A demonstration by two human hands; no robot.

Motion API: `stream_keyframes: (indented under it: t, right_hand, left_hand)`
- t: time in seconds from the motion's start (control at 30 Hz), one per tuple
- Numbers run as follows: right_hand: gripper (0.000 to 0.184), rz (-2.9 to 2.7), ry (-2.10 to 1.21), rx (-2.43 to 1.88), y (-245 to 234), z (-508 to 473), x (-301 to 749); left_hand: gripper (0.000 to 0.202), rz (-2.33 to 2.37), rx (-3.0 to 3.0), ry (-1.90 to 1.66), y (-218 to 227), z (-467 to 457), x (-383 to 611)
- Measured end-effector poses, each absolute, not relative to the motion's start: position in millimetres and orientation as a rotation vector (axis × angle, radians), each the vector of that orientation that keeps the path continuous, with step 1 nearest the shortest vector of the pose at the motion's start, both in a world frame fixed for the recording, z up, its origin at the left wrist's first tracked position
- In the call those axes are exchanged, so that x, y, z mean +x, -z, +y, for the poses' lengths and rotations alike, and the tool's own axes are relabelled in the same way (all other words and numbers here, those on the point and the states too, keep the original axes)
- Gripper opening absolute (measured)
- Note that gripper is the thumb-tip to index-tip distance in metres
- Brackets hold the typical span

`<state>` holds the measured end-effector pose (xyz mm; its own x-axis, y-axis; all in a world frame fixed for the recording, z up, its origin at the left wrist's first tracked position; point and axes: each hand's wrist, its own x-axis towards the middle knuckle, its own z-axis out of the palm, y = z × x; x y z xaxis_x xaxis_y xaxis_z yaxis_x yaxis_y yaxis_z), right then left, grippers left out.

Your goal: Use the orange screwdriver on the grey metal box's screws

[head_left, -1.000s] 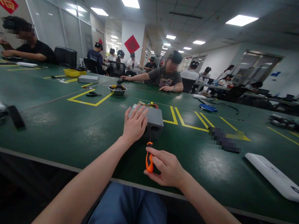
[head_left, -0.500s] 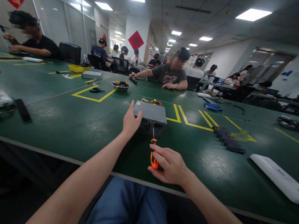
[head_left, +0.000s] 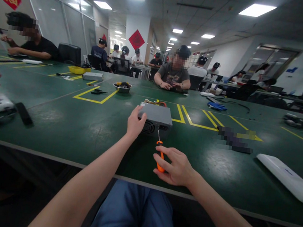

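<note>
Screwdriver gripped in right hand, left hand open, touching metal power supply

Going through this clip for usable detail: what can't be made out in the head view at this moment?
In the head view:
- Orange-handled screwdriver: tip too small to show its type or whether it touches the grey metal case.
- Handle: partly hidden by the right hand.
- Wires: partly hidden behind the case.
- Steel bowl: contents too small to identify.
- Object right of the case: blurred by pixelation.

Right hand holds a screwdriver (orange grip), left hand beside a gray power supply
</note>
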<state>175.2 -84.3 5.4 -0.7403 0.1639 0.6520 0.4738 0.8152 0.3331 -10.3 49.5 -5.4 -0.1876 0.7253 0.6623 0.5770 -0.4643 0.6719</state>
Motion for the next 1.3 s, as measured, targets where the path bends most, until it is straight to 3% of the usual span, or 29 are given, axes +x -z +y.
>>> stream_keyframes:
  t: [0.17, 0.5, 0.67, 0.8, 1.1, 1.3]
  right_hand:
    - [0.030, -2.345, 0.606, -0.470, -4, -84, 175]
    - [0.044, -2.402, 0.492, -0.552, 0, -85, 179]
    - [0.040, -2.437, 0.513, -0.557, -2, -87, 177]
    - [0.038, -2.431, 0.549, -0.549, -3, -87, 175]
    - [0.035, -2.450, 0.522, -0.542, -6, -88, 177]
    - [0.038, -2.447, 0.404, -0.557, -3, -88, 179]
  left_hand:
    - [0.026, 1.523, 1.953, -1.719, 4, 49, -10]
    - [0.031, 1.702, 2.057, -1.735, -2, 39, -5]
    - [0.040, 1.603, 2.453, -1.740, -9, 27, -1]
    - [0.037, 1.419, 2.552, -1.668, -9, 26, -1]
    - [0.020, 1.494, 2.672, -1.548, -8, 13, 4]
    - [0.019, 1.477, 2.733, -1.513, -7, 5, 4]
